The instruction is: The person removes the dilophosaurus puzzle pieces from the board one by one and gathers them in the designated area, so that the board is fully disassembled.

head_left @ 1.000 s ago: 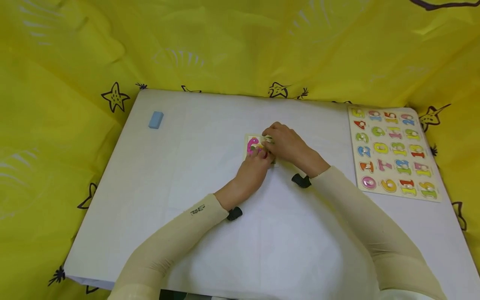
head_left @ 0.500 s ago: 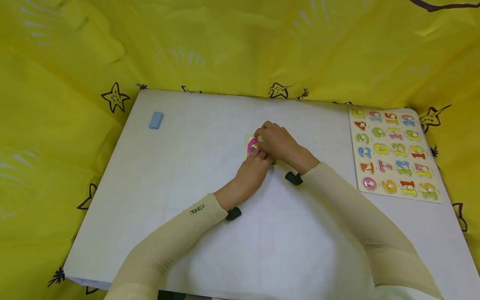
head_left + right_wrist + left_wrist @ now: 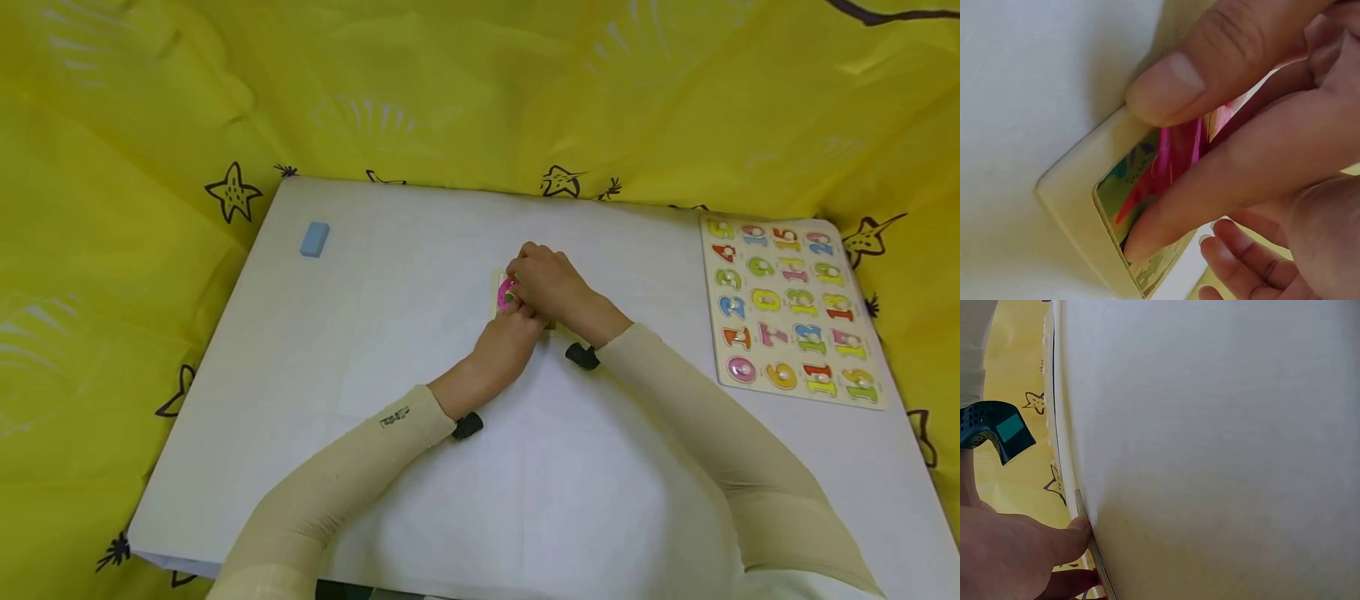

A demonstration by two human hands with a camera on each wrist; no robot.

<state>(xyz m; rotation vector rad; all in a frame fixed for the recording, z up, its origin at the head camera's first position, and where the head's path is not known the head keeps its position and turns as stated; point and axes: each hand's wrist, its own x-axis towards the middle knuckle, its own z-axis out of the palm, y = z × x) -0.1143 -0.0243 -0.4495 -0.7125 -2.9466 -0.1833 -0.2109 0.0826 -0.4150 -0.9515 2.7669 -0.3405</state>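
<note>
A small picture puzzle board [image 3: 497, 287] with a cream frame lies mid-table, its pink and green picture mostly covered by hands. My left hand [image 3: 504, 350] pinches its near edge: the right wrist view shows the thumb [image 3: 1169, 87] on the cream frame [image 3: 1075, 162] and a finger [image 3: 1204, 172] on the picture. Edge-on, the board [image 3: 1099, 562] also appears in the left wrist view under that thumb. My right hand [image 3: 555, 287] is over the board's right part with fingers bent, its fingertips [image 3: 1235, 240] close to the board. Whether they hold a piece is hidden.
A number puzzle board [image 3: 795, 308] with knobbed pieces lies at the table's right. A light blue block [image 3: 313, 239] sits at the far left. Yellow patterned cloth [image 3: 450, 92] hangs around the white table [image 3: 375, 333]. A dark wrist mount [image 3: 1007, 431] shows near the right wrist.
My right hand has slid left over the board, covering more of the picture, and now overlaps the left hand's fingers. The left hand has stayed in place.
</note>
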